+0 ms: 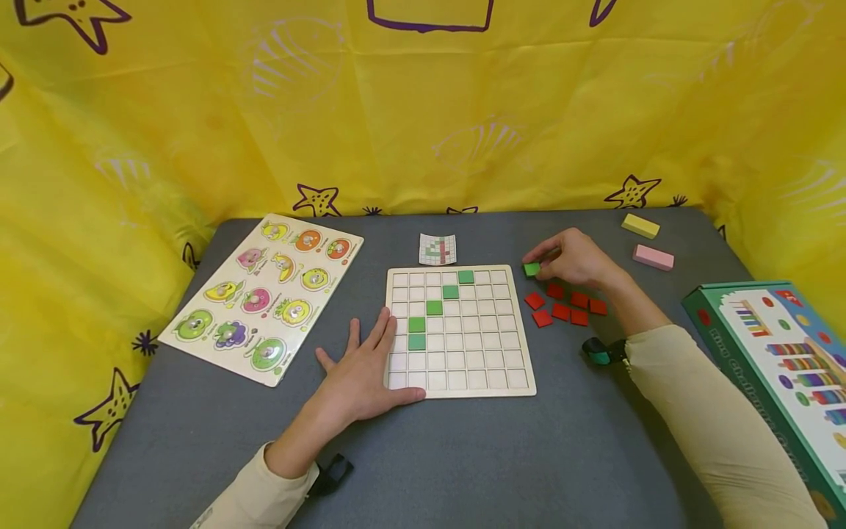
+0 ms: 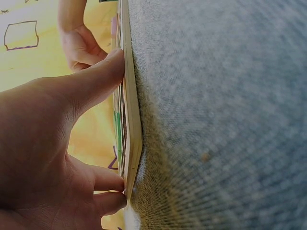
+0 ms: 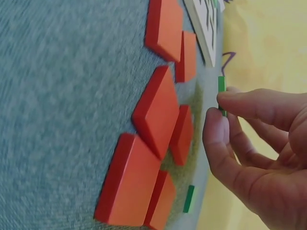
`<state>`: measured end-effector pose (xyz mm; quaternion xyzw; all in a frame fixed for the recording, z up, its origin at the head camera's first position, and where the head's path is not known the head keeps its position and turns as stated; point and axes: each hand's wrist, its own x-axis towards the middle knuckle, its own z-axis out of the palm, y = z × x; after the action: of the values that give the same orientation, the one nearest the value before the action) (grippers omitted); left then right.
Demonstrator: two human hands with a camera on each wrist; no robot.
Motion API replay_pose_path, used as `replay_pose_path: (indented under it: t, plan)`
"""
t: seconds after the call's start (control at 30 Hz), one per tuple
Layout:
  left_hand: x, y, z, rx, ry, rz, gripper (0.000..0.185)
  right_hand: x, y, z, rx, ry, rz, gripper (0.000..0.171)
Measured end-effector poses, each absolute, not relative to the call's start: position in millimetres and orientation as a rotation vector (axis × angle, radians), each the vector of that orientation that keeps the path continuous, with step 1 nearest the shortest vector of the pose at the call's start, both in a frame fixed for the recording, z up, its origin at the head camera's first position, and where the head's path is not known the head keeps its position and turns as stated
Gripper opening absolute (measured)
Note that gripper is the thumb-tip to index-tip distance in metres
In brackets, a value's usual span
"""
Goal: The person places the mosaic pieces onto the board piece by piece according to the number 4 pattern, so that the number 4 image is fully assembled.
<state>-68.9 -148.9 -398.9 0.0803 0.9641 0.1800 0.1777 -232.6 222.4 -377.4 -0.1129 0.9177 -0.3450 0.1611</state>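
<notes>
Pinching green tile [image 1: 532, 269] beside board [image 1: 522, 330]

Hardly any lettering could be read. The green cardboard game box [image 1: 780, 367] at about four o'clock on the grey table carried a line of pale letters along its near green border, but they ran at a slant and were too blurred to spell out. The small printed pattern card [image 1: 438, 249] at twelve o'clock from the wooden grid board [image 1: 459, 389] showed coloured squares only, no words or numbers.
</notes>
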Motion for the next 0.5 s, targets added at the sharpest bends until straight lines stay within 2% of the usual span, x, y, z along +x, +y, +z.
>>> replay_pose_path:
  t: [0.5]
  plan:
    - [-68.8,-150.3,-399.4,0.240,2.730,0.509,0.124,-215.4,204.0,-368.9,-0.314,2.616,-1.046,0.028]
